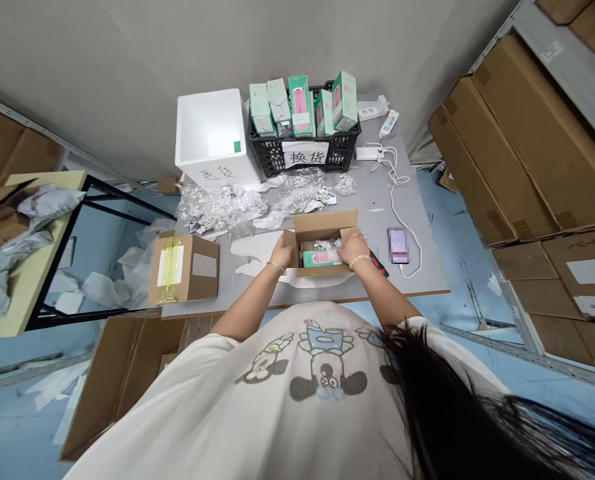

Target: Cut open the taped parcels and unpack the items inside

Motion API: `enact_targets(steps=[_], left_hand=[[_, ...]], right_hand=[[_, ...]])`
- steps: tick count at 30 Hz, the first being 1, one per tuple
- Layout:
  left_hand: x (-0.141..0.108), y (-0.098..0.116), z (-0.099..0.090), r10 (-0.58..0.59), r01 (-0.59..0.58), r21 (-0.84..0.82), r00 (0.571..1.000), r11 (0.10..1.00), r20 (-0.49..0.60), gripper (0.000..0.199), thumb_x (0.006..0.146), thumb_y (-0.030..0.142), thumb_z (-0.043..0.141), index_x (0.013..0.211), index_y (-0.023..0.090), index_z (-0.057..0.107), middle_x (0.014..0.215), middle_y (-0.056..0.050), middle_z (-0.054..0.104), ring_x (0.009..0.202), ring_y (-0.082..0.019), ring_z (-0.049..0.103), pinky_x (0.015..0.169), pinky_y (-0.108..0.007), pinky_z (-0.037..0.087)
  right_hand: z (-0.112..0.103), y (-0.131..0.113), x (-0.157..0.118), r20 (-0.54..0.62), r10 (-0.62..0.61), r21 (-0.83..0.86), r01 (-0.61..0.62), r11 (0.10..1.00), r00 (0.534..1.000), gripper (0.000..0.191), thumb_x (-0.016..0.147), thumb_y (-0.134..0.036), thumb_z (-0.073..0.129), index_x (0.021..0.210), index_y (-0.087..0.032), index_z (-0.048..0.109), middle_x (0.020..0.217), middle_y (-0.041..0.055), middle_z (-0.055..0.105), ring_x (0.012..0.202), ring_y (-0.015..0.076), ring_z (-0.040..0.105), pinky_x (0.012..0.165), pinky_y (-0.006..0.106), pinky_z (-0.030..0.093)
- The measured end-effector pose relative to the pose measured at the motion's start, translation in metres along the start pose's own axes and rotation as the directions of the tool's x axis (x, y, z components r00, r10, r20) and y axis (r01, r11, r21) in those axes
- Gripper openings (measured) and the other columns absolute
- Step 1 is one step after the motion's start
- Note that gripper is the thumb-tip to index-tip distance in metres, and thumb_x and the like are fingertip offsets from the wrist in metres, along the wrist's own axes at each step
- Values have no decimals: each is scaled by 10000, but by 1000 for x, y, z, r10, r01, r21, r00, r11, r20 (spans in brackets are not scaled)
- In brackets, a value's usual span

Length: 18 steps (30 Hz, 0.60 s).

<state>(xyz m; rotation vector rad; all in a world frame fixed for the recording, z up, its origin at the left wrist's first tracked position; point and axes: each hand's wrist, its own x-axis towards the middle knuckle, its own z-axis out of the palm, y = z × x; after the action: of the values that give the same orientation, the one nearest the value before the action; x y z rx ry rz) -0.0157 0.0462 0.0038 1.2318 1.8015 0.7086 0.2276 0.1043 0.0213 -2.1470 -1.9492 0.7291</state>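
open carton: sits on the worktop (pixel 430 270) near its front edge, between both hands, its top open and its back flap raised; the open carton's front wall (pixel 322 271) faces the person
green-and-pink pack (pixel 315 259): lies flat inside the open carton, along the front wall, with crinkled clear plastic (pixel 327 243) just behind it
left hand (pixel 281 253): fingers closed on the carton's left end, at the side flap; a bracelet on the wrist
right hand (pixel 353 249): fingers bent and closed over the carton's right end; a beaded bracelet on the wrist
white paper (pixel 255 247): torn sheets around and partly under the carton
red-and-black tool (pixel 379 265): just beside the right wrist, partly hidden
phone (pixel 398 245): lies to the right, screen lit, joined to a white cable (pixel 415 235)
taped carton (pixel 205 267): stands at the left of the worktop, with yellow tape and white labels
bubble wrap (pixel 222 207): crumpled in a heap behind the white paper
foam box (pixel 227 173): white, open-topped, at the back left
black crate (pixel 345 159): beside the foam box, filled with upright green boxes (pixel 300 103), a handwritten sign (pixel 306 155) on its front
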Motion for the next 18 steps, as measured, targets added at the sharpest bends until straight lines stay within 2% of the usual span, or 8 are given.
enact_targets(steps=[3, 5, 9, 11, 13, 15, 17, 18], left_hand=[[-3, -8, -8, -182, 201, -282, 979, 938, 93, 480, 829, 241, 528, 1300, 150, 548, 1195, -103, 694, 1033, -244, 683, 854, -386, 577], [-3, -11, -9, -221, 243, -335, 970, 911, 102, 453, 814, 286, 589, 1244, 143, 588, 1177, -112, 702, 1025, -254, 685, 840, -386, 579], [10, -9, -8, -164, 153, -318, 986, 936, -11, 459, 824, 322, 621, 1251, 157, 584, 1179, -100, 702, 1039, -243, 679, 853, -374, 570], [19, -5, -11, -160, 141, -259, 986, 955, -53, 457, 831, 336, 633, 1245, 151, 580, 1183, -114, 697, 1027, -239, 681, 855, -367, 562], [26, -1, -16, -192, 173, -200, 978, 965, -79, 476, 826, 332, 652, 1251, 133, 566, 1185, -146, 689, 1020, -250, 681, 857, -373, 552], [27, 5, -20, -206, 189, -124, 969, 974, -139, 591, 801, 322, 693, 1318, 107, 503, 1218, -191, 659, 1069, -283, 659, 885, -397, 530], [21, 13, -22, -98, 125, 81, 954, 989, -283, 713, 784, 312, 719, 1392, 89, 420, 1317, -232, 582, 1196, -324, 581, 961, -434, 480], [15, 16, -21, 18, 68, 241, 941, 968, -339, 710, 796, 306, 707, 1405, 96, 407, 1369, -237, 535, 1256, -335, 530, 1001, -449, 447]], right_hand=[[-16, 17, 6, 60, 23, 57, -26, 998, 998, 489, 799, -261, 560, 1226, -22, 570, 1179, 271, 625, 1094, 350, 611, 951, 413, 448], [-27, 34, 12, 86, 48, 191, -63, 980, 995, 304, 820, -242, 504, 1028, -88, 663, 1042, 214, 691, 996, 315, 653, 879, 379, 483], [-41, 62, 28, 162, 43, 567, -129, 814, 986, 306, 780, -236, 505, 1027, -121, 643, 964, 123, 723, 798, 221, 671, 719, 319, 524], [-44, 65, 36, 139, 22, 625, -105, 774, 990, 360, 775, -233, 515, 1102, -118, 613, 1026, 118, 715, 809, 198, 666, 738, 320, 526], [-47, 61, 42, 79, 24, 535, -63, 842, 997, 394, 793, -230, 527, 1160, -102, 588, 1096, 145, 690, 889, 211, 658, 806, 343, 517], [-53, 51, 42, -15, 33, 323, -27, 946, 999, 469, 807, -233, 564, 1247, -75, 537, 1193, 198, 632, 1010, 257, 629, 891, 385, 485], [-61, 36, 36, -154, -28, 63, 38, 997, 988, 578, 808, -233, 613, 1340, -68, 458, 1321, 248, 524, 1157, 317, 550, 977, 441, 422], [-66, 27, 31, -205, -102, -61, 91, 994, 973, 588, 818, -233, 620, 1357, -78, 442, 1359, 255, 482, 1209, 338, 504, 1004, 463, 389]])
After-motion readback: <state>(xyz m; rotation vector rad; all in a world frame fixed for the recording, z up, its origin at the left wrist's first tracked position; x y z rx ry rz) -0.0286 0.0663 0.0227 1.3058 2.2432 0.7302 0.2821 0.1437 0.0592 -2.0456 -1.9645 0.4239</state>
